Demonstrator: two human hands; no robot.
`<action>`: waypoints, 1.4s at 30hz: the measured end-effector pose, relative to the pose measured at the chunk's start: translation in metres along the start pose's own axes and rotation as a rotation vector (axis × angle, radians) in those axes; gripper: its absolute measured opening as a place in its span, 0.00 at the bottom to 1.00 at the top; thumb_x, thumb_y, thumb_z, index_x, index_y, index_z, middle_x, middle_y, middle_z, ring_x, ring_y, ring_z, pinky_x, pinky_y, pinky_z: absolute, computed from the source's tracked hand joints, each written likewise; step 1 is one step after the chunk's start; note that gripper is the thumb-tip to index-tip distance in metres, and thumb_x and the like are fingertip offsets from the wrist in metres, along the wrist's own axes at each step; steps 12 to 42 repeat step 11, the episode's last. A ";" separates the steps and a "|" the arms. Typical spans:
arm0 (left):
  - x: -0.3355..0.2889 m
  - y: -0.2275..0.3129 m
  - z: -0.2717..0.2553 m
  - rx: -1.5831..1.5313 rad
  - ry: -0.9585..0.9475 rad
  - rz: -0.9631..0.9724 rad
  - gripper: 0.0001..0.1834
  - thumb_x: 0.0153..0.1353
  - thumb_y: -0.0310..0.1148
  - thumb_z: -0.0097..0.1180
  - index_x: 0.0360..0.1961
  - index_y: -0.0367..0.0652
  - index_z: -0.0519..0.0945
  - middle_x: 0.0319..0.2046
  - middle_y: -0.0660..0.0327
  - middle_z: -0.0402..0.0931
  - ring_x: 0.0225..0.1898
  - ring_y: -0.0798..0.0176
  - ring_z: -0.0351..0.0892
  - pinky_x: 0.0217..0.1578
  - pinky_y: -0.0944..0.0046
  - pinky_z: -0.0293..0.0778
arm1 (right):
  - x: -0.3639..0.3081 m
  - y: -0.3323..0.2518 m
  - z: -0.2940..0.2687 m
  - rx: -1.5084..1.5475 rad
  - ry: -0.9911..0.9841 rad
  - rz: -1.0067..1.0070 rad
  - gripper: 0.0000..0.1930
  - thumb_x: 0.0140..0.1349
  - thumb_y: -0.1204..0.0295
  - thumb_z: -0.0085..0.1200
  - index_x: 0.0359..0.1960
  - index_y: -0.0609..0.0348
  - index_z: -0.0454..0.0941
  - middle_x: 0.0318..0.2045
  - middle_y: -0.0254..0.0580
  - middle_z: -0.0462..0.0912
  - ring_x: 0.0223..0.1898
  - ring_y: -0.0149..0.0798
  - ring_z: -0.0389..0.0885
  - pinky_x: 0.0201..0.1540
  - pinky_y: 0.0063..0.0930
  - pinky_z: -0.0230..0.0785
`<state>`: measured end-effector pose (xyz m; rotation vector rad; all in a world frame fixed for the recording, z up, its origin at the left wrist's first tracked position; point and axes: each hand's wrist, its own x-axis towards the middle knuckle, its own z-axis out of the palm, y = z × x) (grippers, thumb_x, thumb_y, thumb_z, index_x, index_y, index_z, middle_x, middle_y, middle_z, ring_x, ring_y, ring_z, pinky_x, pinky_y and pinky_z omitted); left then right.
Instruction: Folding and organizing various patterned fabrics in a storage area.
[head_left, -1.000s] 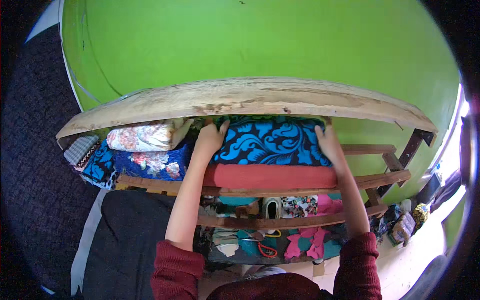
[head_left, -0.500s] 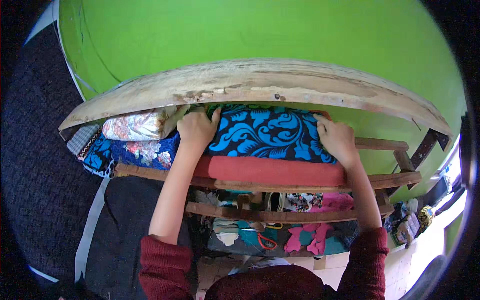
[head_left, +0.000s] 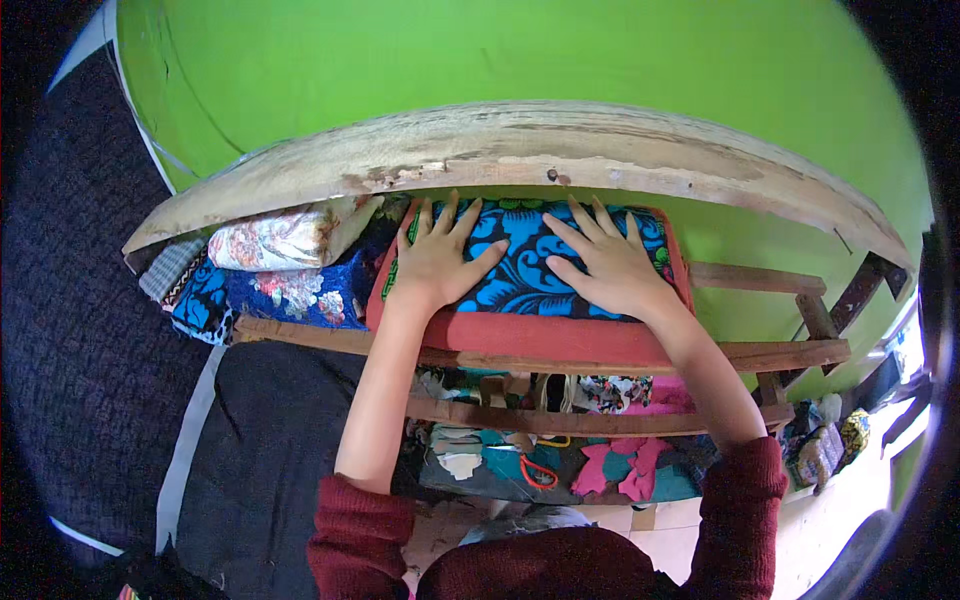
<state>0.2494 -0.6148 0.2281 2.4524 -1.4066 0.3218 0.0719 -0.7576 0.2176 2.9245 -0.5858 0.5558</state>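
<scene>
Pressing the folded blue-and-black patterned cloth [head_left: 525, 262] onto the wooden shelf [head_left: 560, 352], both hands, left hand [head_left: 440, 258] and right hand [head_left: 607, 268], lay flat with fingers spread wide, gripping nothing.

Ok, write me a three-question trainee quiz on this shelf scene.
1. True or false: both hands lie flat, palms down, on the blue patterned fabric.
2. What lies directly under that fabric? A) a red folded cloth B) a metal tray C) a book
3. Fill in: the floral bundle lies to the ____ of the left hand.

Key: 1 true: the left hand and right hand both rest spread on it. 2 A, the red folded cloth. 3 left.
</scene>
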 end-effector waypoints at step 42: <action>-0.011 -0.022 -0.013 0.276 -0.050 -0.307 0.49 0.51 0.70 0.34 0.64 0.43 0.51 0.63 0.51 0.50 0.66 0.53 0.43 0.64 0.52 0.39 | -0.037 0.075 -0.021 -0.078 -0.126 0.345 0.42 0.60 0.41 0.29 0.64 0.64 0.44 0.65 0.52 0.46 0.66 0.53 0.42 0.65 0.49 0.36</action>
